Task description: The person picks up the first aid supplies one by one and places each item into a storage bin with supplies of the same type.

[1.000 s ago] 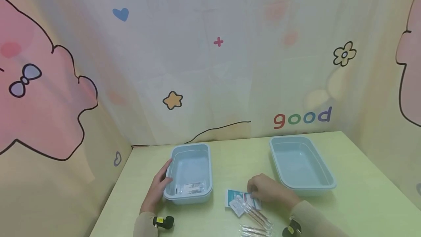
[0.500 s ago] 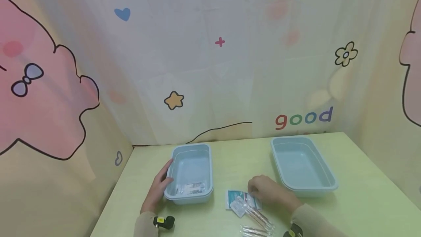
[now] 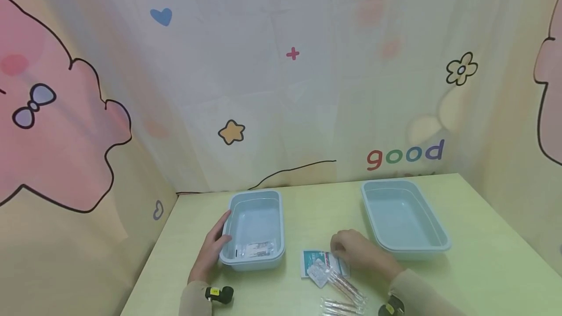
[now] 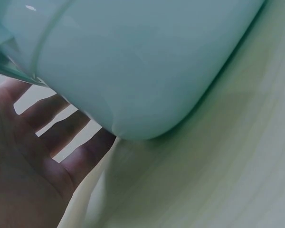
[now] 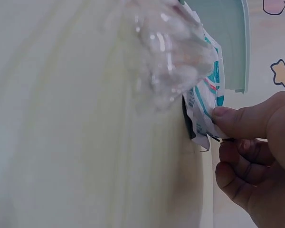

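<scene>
At the bottom of the head view, right of centre, the right hand pinches the edge of a teal-and-white packet between thumb and finger, a square sachet and clear-wrapped brown sticks overlapping it. In the lower left, the left hand rests spread, nearly straight fingers against a light-blue plastic tub.

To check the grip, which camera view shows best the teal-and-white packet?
The right wrist view: close up, the right hand pinches the packet. The head view shows it small, partly under a sachet; the left wrist view, not at all.
</scene>
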Tool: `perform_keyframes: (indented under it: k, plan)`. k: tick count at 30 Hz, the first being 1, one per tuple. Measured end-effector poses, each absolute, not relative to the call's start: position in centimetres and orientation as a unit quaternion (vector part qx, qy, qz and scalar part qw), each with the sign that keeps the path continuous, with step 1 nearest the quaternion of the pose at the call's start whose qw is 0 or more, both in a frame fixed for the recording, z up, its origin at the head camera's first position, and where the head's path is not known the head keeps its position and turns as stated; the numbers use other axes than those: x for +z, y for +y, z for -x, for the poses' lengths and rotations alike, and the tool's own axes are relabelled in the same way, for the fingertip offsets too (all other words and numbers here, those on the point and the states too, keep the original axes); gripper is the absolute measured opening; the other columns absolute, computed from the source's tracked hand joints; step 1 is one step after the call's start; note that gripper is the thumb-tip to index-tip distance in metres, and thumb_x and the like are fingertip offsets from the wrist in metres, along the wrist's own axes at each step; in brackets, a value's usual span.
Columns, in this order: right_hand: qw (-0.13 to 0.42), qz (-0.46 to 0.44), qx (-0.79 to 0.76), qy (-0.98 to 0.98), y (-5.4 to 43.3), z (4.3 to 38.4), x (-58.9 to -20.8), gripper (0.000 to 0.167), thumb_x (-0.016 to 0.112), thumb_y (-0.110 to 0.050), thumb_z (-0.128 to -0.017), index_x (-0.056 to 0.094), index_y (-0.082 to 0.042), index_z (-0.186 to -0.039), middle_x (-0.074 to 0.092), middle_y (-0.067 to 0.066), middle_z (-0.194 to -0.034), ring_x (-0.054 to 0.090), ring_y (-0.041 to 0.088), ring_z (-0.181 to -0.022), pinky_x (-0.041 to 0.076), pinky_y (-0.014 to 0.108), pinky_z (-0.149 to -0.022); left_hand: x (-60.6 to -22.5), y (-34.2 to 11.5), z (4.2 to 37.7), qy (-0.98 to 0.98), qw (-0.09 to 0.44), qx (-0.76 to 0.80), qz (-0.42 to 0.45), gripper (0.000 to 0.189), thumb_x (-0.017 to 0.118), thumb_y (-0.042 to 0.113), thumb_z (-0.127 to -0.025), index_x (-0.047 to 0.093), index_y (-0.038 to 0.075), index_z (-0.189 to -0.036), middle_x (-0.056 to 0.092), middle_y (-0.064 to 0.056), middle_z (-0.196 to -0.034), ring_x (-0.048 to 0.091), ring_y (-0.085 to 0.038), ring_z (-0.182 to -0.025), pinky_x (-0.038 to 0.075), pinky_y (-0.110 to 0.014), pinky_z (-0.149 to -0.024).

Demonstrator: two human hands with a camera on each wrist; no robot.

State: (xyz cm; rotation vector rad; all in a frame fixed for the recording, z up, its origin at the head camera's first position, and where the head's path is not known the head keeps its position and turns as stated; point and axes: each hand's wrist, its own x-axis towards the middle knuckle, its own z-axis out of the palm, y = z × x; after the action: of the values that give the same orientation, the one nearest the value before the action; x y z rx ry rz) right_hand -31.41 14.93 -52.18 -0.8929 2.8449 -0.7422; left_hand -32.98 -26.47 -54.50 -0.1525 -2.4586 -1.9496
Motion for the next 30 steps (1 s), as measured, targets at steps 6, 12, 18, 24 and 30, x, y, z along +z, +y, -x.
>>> perform_keyframes:
  k: [6, 12, 18, 24, 30]
  plan:
    - [0.023, 0.287, -0.238, 0.928, 15.0, 31.3, -51.9, 0.011, 0.065, -0.009, -0.086, 0.067, -0.019, -0.081, 0.062, -0.014, -0.077, 0.057, 0.005, -0.074, 0.051, 0.026, -0.068, -54.7, -26.5, 33.2, -0.785, 0.006, -0.617, 0.052, 0.068, 0.049, 0.006, -0.091, 0.033, 0.032, -0.152, 0.022, -0.003, -0.162, 0.018, -0.033, -0.149, 0.017, -0.060, -0.115]
    - [0.008, 0.287, -0.245, 0.926, 15.1, 31.4, -51.7, 0.013, 0.067, -0.007, -0.085, 0.067, -0.019, -0.080, 0.063, -0.013, -0.078, 0.058, 0.005, -0.075, 0.052, 0.026, -0.069, -54.8, -26.4, 33.2, -0.787, 0.009, -0.615, 0.053, 0.068, 0.049, 0.006, -0.091, 0.033, 0.030, -0.152, 0.022, -0.004, -0.162, 0.019, -0.035, -0.149, 0.019, -0.061, -0.115]
    - [-0.011, 0.298, -0.256, 0.919, 15.2, 31.5, -51.1, 0.013, 0.067, -0.004, -0.084, 0.067, -0.017, -0.079, 0.064, -0.011, -0.077, 0.059, 0.006, -0.074, 0.052, 0.025, -0.067, -54.7, -26.4, 33.1, -0.784, 0.003, -0.619, 0.051, 0.068, 0.049, 0.006, -0.091, 0.033, 0.031, -0.152, 0.023, -0.002, -0.162, 0.021, -0.034, -0.148, 0.021, -0.061, -0.114]
    - [-0.023, 0.308, -0.269, 0.912, 15.4, 31.5, -50.9, 0.015, 0.067, -0.003, -0.084, 0.066, -0.016, -0.078, 0.064, -0.010, -0.077, 0.061, 0.006, -0.074, 0.053, 0.024, -0.066, -54.7, -26.3, 33.2, -0.783, 0.004, -0.619, 0.055, 0.068, 0.049, 0.006, -0.091, 0.032, 0.031, -0.152, 0.022, -0.002, -0.162, 0.021, -0.035, -0.148, 0.022, -0.061, -0.114]
    - [-0.032, 0.313, -0.272, 0.909, 15.5, 31.6, -50.2, 0.014, 0.067, -0.004, -0.083, 0.065, -0.016, -0.078, 0.063, -0.010, -0.076, 0.060, 0.006, -0.073, 0.052, 0.024, -0.067, -54.7, -26.4, 33.2, -0.785, 0.004, -0.617, 0.053, 0.068, 0.049, 0.006, -0.092, 0.032, 0.031, -0.152, 0.022, -0.003, -0.162, 0.019, -0.035, -0.149, 0.021, -0.061, -0.114]
